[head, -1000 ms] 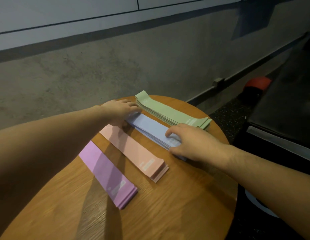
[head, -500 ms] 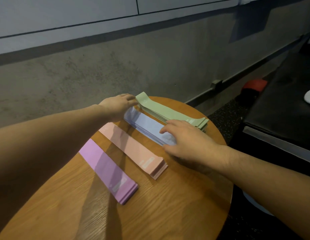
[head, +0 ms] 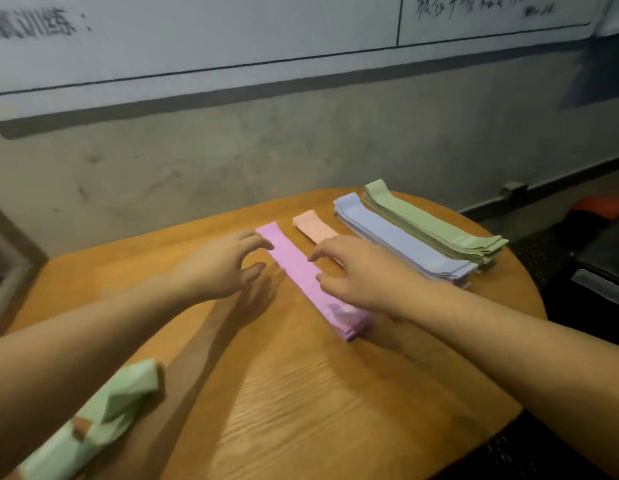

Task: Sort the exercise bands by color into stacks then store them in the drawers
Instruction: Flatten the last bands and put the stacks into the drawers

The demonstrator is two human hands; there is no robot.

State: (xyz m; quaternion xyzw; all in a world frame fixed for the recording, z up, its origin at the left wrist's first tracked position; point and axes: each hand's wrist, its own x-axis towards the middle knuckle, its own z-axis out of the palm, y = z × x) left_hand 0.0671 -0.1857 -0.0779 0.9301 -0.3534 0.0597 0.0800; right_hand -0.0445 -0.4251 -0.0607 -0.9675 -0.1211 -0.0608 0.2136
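Four stacks of exercise bands lie side by side on a round wooden table [head: 301, 393]: purple stack [head: 294, 268], pink stack [head: 313, 225], blue stack [head: 394, 239], green stack [head: 429, 220]. My left hand [head: 221, 268] hovers at the purple stack's left side, fingers loosely curved, holding nothing. My right hand [head: 356, 275] lies over the purple and pink stacks with its fingers spread, covering most of the pink one. A crumpled green band [head: 107, 410] lies near the table's front left edge, partly behind my left forearm.
A grey concrete wall with a whiteboard [head: 232, 36] stands right behind the table. To the right are a dark bench or machine edge [head: 602, 271] and a red object [head: 599, 206] on the floor.
Both hands have left the blue stack and come back toward me to the purple and pink stacks. The view has shifted left, bringing the crumpled green band into sight.
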